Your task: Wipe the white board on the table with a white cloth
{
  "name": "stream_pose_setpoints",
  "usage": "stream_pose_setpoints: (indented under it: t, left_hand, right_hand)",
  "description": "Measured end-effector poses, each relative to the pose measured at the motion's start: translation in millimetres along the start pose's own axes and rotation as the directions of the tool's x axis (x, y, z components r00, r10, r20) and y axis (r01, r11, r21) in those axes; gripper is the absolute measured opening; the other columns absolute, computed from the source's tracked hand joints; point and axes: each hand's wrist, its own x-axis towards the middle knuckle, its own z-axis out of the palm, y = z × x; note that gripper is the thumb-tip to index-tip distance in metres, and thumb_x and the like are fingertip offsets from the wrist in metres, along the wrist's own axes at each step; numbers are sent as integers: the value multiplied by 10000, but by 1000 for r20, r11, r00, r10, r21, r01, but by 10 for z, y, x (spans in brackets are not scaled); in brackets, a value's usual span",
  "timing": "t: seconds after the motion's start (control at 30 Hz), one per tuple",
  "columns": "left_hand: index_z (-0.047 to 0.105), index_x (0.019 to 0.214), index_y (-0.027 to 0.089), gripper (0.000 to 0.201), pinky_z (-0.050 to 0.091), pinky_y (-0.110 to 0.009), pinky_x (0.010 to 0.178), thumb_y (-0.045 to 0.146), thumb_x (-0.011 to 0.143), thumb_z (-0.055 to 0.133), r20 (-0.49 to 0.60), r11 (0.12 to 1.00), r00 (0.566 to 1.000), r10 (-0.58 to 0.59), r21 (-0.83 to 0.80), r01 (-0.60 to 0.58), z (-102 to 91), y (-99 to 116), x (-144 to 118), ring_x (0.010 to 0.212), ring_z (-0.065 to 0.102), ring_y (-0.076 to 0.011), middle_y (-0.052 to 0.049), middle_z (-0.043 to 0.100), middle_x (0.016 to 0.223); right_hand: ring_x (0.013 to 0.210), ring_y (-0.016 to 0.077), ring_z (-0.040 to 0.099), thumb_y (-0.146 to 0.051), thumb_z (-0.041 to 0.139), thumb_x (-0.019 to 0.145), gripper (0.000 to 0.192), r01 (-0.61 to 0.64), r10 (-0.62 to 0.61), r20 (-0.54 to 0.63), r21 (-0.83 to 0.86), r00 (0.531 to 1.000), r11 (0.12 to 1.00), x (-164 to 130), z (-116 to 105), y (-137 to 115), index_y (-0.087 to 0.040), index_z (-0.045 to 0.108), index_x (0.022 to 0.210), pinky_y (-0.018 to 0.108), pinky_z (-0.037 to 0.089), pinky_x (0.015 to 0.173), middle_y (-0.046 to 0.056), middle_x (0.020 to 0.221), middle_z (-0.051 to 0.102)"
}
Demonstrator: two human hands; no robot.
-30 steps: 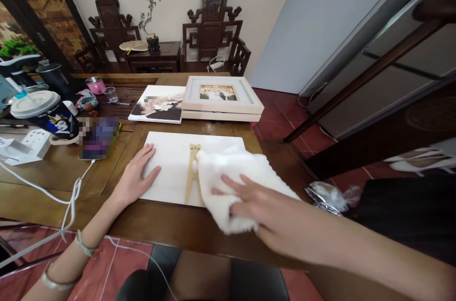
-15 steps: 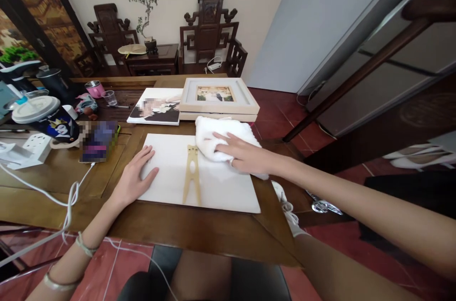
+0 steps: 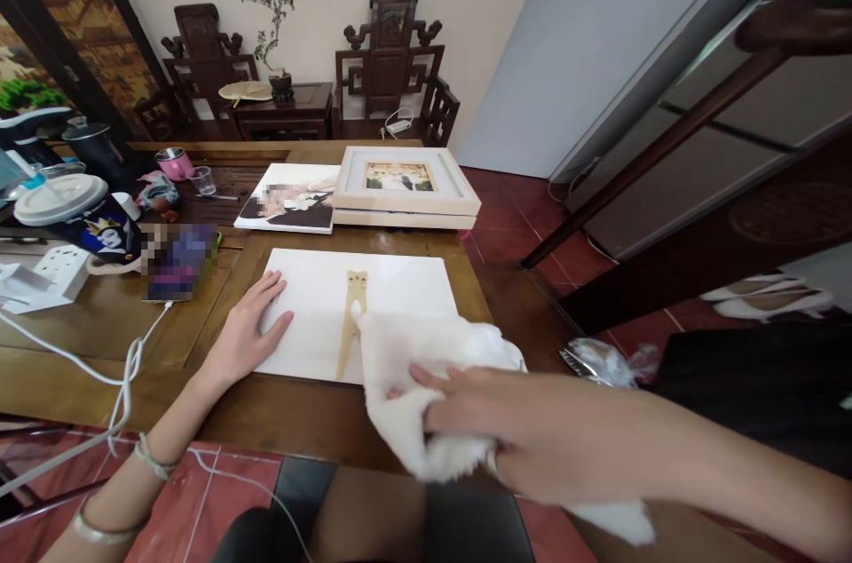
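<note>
A white panel lies flat on the wooden table, a tan A-shaped piece standing out on its surface. At the panel's left edge rests my left hand, fingers stretched out and thumb apart, holding nothing. My right hand grips a fluffy white cloth over the panel's near right corner. The cloth hides that corner and the right leg of the A shape, and part of it hangs past the table's front edge. Some of my right fingers are sunk in its folds.
Behind the panel are a photo print and stacked picture frames. To the left stand a lidded cup, a phone, a power strip and a white cable. A pink mug sits farther back.
My right hand has drawn the cloth from the panel's far right corner toward me, to the near right side. My left hand has stayed in place on the panel.
</note>
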Motion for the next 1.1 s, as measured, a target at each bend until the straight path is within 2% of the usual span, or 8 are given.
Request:
stream_pose_setpoints:
  t: [0.13,0.27,0.43,0.53,0.67,0.8,0.9,1.1]
  left_hand:
    - [567,1318,139,556,310,-500,1162,507,902,535,-3,1000,1000,3,9,-3,2,-14,3,1383,417,-295,-148,495,1455]
    - [566,1316,128,558,313,-490,1162,500,901,541,1,1000,1000,-2,13,2,-5,-31,2,1384,418,-287,-152,492,1457]
    - [567,1313,116,560,316,-485,1162,495,901,542,7,1000,1000,2,13,-2,-6,-39,1,1383,420,-282,-158,490,1457]
    - [566,1317,129,551,318,-486,1161,491,903,539,1,1000,1000,0,18,0,3,-34,5,1382,421,-281,-148,492,1458]
    - [561,1324,128,550,313,-490,1163,484,906,536,9,1000,1000,-12,28,12,14,-30,8,1388,412,-280,-144,484,1465]
    - [554,1330,99,567,307,-473,1169,476,907,535,18,1000,1000,-13,25,13,22,-34,7,1391,407,-279,-159,478,1467]
    - [556,1329,102,568,306,-475,1170,479,904,539,14,999,1000,-14,29,13,28,-38,10,1389,410,-282,-158,480,1466]
    - [550,1335,105,562,302,-472,1172,470,908,539,24,999,1000,-12,33,12,23,-46,12,1393,404,-277,-157,478,1468]
  right_hand:
    - [1069,257,644,40,431,672,529,-84,76,100,78,992,993,284,-138,475,-232,676,1054,353,524,865,97,1099,696]
    - [1436,338,254,-33,408,745,578,-118,119,-50,22,992,993,592,-45,908,-153,532,1297,549,329,1087,166,1506,403]
    - [1456,391,-24,34,394,698,620,-184,181,-129,-11,975,983,697,164,800,-87,523,1293,671,145,1125,164,1605,172]
    - [1446,402,-13,52,395,686,665,-252,254,-15,69,967,965,515,237,488,-129,534,1311,667,223,1113,114,1617,135]
    - [1450,352,67,71,404,611,754,-187,165,149,149,975,971,140,288,47,-233,599,1272,610,283,1129,10,1608,173]
    - [1354,374,401,31,455,644,583,-103,73,216,132,974,986,-8,178,-180,-259,691,1092,521,488,996,65,1495,439]
    - [1106,320,637,21,439,711,522,-203,185,197,72,963,977,158,4,-78,-250,681,1085,433,550,869,125,1235,657]
    - [1092,342,627,-5,404,793,556,-212,216,25,-106,976,971,784,-151,552,-150,537,1313,459,526,836,202,1280,594]
